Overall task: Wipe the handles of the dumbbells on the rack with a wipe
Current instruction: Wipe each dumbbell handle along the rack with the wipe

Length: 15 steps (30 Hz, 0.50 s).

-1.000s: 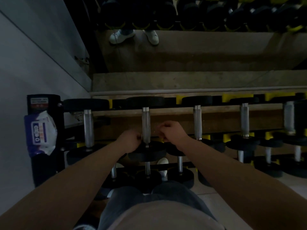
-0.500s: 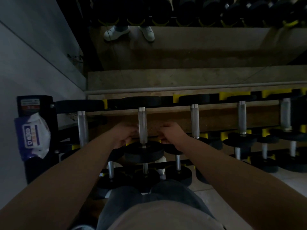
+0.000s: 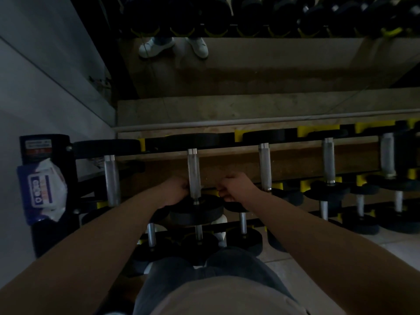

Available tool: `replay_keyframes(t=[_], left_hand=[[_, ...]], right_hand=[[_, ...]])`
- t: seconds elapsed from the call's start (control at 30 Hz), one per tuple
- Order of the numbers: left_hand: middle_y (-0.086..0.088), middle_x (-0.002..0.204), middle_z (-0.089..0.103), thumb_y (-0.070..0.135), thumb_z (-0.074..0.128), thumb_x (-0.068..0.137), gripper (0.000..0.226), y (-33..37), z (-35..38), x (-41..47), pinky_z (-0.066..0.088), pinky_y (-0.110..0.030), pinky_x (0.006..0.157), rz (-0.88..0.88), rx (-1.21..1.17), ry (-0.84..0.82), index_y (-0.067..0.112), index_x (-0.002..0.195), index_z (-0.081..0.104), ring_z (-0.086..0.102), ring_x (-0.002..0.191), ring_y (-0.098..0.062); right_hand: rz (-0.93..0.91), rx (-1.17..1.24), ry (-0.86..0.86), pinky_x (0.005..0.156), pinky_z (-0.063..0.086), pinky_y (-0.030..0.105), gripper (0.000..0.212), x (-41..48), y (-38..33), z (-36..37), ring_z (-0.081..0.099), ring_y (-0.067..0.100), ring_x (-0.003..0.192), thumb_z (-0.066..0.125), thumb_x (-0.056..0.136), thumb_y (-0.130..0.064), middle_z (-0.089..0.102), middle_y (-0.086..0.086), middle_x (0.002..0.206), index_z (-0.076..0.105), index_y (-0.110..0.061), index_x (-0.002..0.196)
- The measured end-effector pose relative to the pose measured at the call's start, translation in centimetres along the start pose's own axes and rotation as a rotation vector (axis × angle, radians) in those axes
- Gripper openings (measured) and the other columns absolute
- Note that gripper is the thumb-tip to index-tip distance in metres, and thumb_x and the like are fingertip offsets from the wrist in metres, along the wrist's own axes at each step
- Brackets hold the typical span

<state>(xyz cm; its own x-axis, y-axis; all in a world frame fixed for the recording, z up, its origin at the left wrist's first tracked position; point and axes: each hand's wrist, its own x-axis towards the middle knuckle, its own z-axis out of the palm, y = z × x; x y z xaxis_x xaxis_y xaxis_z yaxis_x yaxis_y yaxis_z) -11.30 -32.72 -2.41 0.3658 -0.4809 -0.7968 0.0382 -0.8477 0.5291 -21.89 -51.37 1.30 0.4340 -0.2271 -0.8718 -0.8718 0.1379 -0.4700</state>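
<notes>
Several dumbbells lie on the black and yellow rack, their silver handles pointing away from me. My left hand and my right hand flank the lower end of the second dumbbell's handle, just above its black plate. Both have their fingers curled, and the left one touches the handle. They seem to pinch the two ends of a wipe that passes behind the handle. The wipe itself is hidden in the dark.
A pack of wipes hangs on the rack's left post. Other handles stand at the left and right. A lower tier of dumbbells sits near my knees. A mirror behind reflects white shoes.
Both hands stay at the lower end of the same handle, with only small shifts up and down. My view has tilted slightly.
</notes>
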Motion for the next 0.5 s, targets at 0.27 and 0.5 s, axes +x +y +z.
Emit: replay_keyframes(t=[0.27, 0.5], left_hand=[[-0.006, 0.1, 0.066, 0.008, 0.048, 0.102, 0.018, 3.7, -3.0, 1.2, 0.045, -0.022, 0.065, -0.165, -0.976, 0.218, 0.014, 0.105, 0.066, 0.057, 0.089, -0.016], [-0.007, 0.113, 0.068, 0.02, 0.054, 0.101, 0.022, 1.0, -1.1, -0.8, 0.051, -0.028, 0.073, 0.013, -0.076, 0.036, 0.016, 0.117, 0.068, 0.061, 0.093, -0.018]], right_hand=[[-0.003, -0.002, -0.005, 0.063, 0.052, 0.028, 0.015, -0.5, -0.2, 0.3, 0.065, 0.018, 0.081, 0.058, 0.1, -0.02, 0.071, 0.011, 0.105, 0.062, -0.015, 0.113], [-0.032, 0.001, -0.018, 0.069, 0.053, 0.029, 0.009, -1.2, -0.1, -0.1, 0.062, 0.019, 0.08, 0.054, 0.102, -0.018, 0.068, 0.009, 0.098, 0.062, -0.017, 0.105]])
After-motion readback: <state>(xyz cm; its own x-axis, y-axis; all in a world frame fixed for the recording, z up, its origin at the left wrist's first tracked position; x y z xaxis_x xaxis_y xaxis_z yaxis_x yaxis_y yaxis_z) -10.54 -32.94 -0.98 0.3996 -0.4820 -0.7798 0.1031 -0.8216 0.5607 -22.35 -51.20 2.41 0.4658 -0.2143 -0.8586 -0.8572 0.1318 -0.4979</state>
